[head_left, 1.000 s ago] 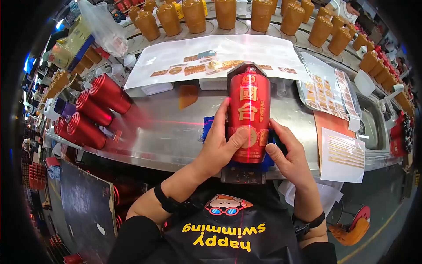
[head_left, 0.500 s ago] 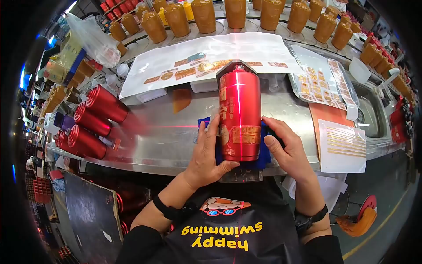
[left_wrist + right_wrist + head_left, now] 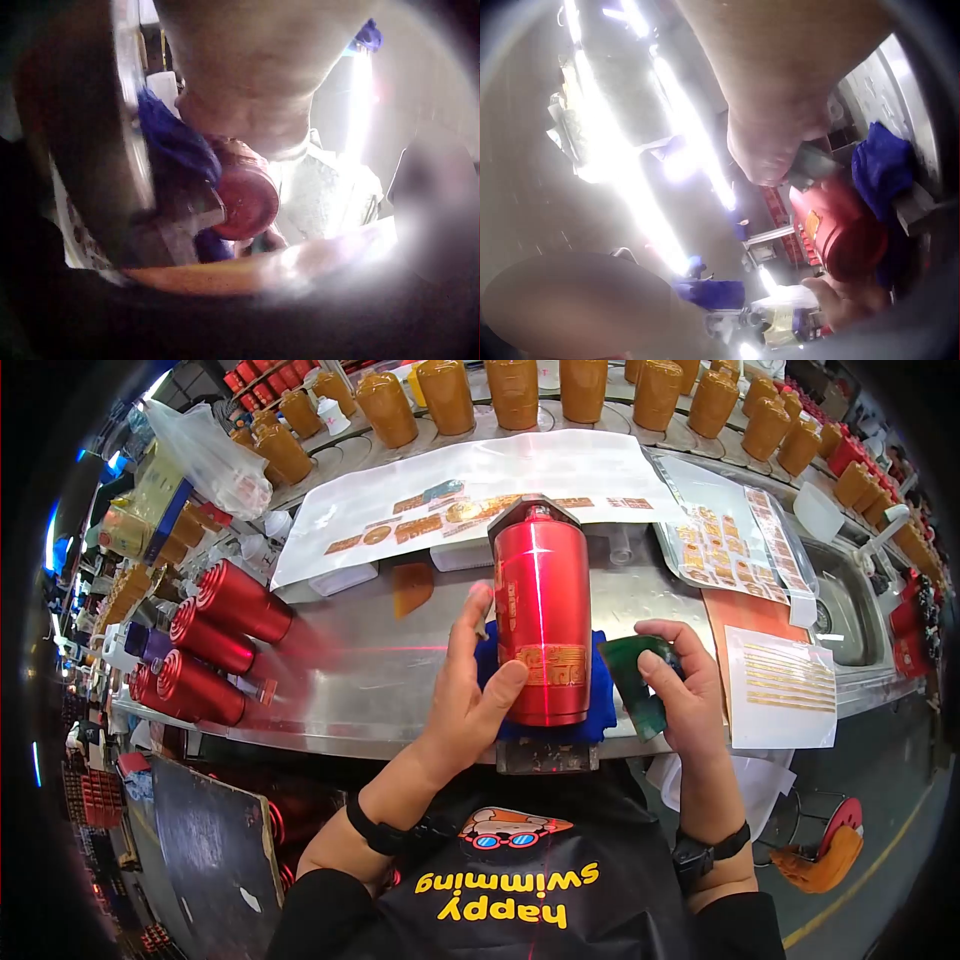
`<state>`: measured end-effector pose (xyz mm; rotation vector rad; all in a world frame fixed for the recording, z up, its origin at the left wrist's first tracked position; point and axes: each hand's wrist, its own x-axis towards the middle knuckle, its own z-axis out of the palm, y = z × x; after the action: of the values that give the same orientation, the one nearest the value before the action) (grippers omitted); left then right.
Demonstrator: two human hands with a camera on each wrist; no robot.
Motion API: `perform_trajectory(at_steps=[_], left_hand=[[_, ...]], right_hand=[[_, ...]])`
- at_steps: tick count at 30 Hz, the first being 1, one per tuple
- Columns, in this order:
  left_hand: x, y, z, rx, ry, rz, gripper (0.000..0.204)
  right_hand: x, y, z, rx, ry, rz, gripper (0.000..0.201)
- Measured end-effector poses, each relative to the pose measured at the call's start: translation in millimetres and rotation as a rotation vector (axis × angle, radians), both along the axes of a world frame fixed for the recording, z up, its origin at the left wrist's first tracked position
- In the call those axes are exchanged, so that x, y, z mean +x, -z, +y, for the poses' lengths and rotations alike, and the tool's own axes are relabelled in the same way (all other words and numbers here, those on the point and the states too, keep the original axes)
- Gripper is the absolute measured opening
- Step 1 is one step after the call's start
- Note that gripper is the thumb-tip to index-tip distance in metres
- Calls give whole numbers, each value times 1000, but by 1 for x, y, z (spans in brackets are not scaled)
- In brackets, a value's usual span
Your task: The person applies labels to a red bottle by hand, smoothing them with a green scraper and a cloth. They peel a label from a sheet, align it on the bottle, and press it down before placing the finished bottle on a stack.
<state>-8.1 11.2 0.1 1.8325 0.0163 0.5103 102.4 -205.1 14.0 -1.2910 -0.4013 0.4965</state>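
A glossy red bottle [image 3: 545, 595] with gold lettering and a gold label band lies on a blue cloth [image 3: 603, 705], its neck end against a dark angular holder [image 3: 575, 512]. My left hand [image 3: 462, 700] holds the bottle's left side, thumb over the front near the label and fingers along the flank. Off the bottle's right side, my right hand [image 3: 692, 685] pinches a flat, dark green scraper [image 3: 632, 685] between thumb and fingers. In the right wrist view the scraper [image 3: 810, 166] appears close above the bottle [image 3: 847, 232]. The left wrist view shows the bottle's round base [image 3: 251, 206].
Several red bottles [image 3: 225, 625] lie at the left of the steel counter [image 3: 350, 695]. Behind is a white sheet [image 3: 310, 525] with gold decals, near an amber flat piece [image 3: 412, 590]. Decal sheets [image 3: 755, 710] and a sink [image 3: 850, 620] stand right. Brown bottles [image 3: 515, 395] line the back.
The bottle has turned so its large front lettering moved round to the left. My right hand has left the bottle's side and picked up the green scraper. The left hand stays at the bottle.
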Motion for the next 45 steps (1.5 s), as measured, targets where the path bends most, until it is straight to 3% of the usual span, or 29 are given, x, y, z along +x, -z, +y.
perform_trajectory(at_steps=[5,10,14,18,35,39,43,45], left_hand=[[13,-9,-5,192,-81,33,82],[14,-10,-9,147,-69,15,85],[11,-12,-13,322,-94,22,88],[11,-6,-11,159,-55,27,90],[9,-5,-10,-86,91,30,80],[8,-11,-11,-76,106,40,81],[9,-10,-9,-61,125,56,81],[8,-12,-9,-69,137,69,81]], right_hand=[[4,13,-2,-20,-123,-9,24],[5,11,6,44,-209,46,26],[5,6,7,-14,-167,3,27],[3,9,6,0,-133,25,27],[1,8,5,30,-143,63,25],[2,7,4,45,4,78,25],[-13,-11,26,57,-10,19,25],[-13,6,30,-30,18,-94,23]])
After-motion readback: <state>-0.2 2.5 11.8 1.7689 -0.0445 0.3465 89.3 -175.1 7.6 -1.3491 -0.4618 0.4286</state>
